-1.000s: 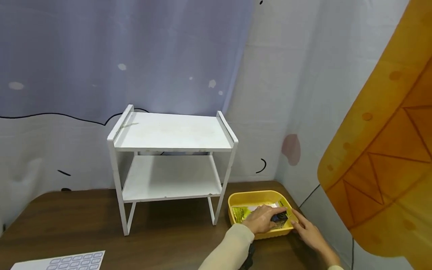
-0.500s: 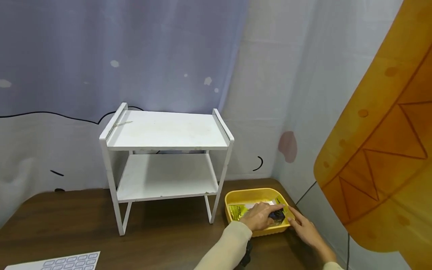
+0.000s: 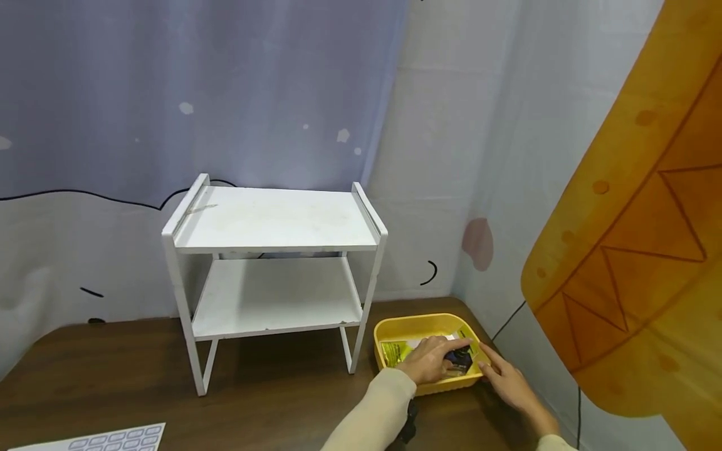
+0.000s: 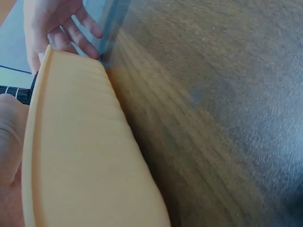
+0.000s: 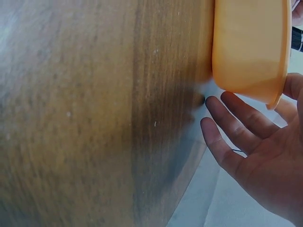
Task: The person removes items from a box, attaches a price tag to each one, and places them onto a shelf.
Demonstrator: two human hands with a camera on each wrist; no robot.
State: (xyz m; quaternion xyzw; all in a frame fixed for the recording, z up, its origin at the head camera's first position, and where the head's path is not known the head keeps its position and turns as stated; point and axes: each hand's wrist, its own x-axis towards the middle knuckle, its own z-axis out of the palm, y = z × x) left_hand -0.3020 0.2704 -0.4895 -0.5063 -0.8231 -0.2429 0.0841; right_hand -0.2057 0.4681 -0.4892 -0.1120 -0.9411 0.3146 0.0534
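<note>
A yellow plastic basket [image 3: 414, 319] stands at the table's right end, with green and white packets [image 3: 393, 352] inside. Over the basket, the left hand [image 3: 430, 362] holds a small black item [image 3: 459, 359] between thumb and outstretched index finger. White stripes mark this black item in the left wrist view, where it shows just above the rim beside the thumb; its kind cannot be told. The right hand [image 3: 506, 380] touches the basket's right front corner. Its thumb and index finger lie at the rim. The other fingers stay loosely extended by the outer wall in the right wrist view.
A white two-tier shelf [image 3: 282, 219] stands left of the basket on the brown wooden table [image 3: 271, 394]. At the front left lies a white sheet with a printed grid [image 3: 121, 438]. Patterned curtains [image 3: 271, 94] hang behind and at the right.
The head view has shifted a little, so everything appears slightly further left. Both hands keep about the same place at the basket; the black item shifts slightly under the left hand.
</note>
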